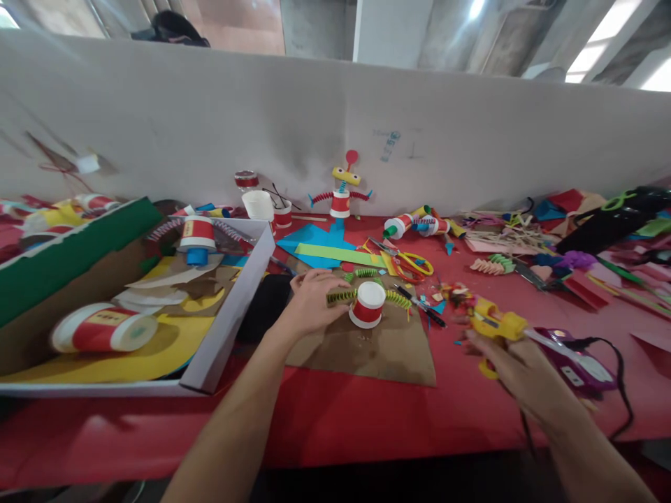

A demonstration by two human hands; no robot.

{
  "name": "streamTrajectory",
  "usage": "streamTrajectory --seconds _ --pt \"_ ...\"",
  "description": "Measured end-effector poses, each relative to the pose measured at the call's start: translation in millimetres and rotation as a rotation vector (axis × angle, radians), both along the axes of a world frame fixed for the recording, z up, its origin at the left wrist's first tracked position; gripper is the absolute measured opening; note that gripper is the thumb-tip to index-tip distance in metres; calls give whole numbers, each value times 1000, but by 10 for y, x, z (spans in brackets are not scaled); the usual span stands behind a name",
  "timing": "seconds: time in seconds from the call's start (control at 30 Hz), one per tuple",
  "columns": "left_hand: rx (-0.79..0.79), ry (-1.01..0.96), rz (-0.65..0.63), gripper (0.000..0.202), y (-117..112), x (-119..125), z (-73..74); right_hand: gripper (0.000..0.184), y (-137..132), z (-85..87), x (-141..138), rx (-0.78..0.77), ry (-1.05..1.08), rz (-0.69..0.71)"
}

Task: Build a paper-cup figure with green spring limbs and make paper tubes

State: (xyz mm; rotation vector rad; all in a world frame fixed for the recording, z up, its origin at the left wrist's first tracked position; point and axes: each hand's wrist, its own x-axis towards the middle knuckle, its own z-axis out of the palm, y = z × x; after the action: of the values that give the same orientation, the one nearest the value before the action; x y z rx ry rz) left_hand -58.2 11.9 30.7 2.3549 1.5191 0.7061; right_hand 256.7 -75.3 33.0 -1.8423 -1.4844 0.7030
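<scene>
On a brown cardboard sheet (388,360) stands an upside-down red and white paper cup (368,304). A yellow-green accordion-folded paper strip (340,297) sticks out from its left side, and a second folded strip (398,299) from its right. My left hand (317,302) is closed on the left strip, close beside the cup; its fingertips are partly hidden. Over to the right, my right hand (511,356) grips a yellow hot glue gun (493,323), held above the red tabletop. The glue gun's front end is blurred.
A white-edged box (231,307) holding paper cups and coloured paper sits at left. Scissors (412,262) and a black pen (435,318) lie beyond the cup. A purple power strip (587,367) with a cable is at right. A finished cup figure (340,202) stands by the partition.
</scene>
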Motion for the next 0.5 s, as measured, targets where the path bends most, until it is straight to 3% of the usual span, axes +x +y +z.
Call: streamTrajectory --seconds 0.07,0.17,0.37,0.5 --pt "21 -12 6 30 9 4 -21 40 -94 69 -291 -47 230 177" --pt "19 -34 11 28 31 11 -47 42 -82 160 -586 -41 299 371" --pt "0 -50 -6 26 70 32 -103 44 395 550 -614 55 -55 633" --pt "16 -77 16 24 69 35 -120 55 677 873 -664 -85 -223 710"
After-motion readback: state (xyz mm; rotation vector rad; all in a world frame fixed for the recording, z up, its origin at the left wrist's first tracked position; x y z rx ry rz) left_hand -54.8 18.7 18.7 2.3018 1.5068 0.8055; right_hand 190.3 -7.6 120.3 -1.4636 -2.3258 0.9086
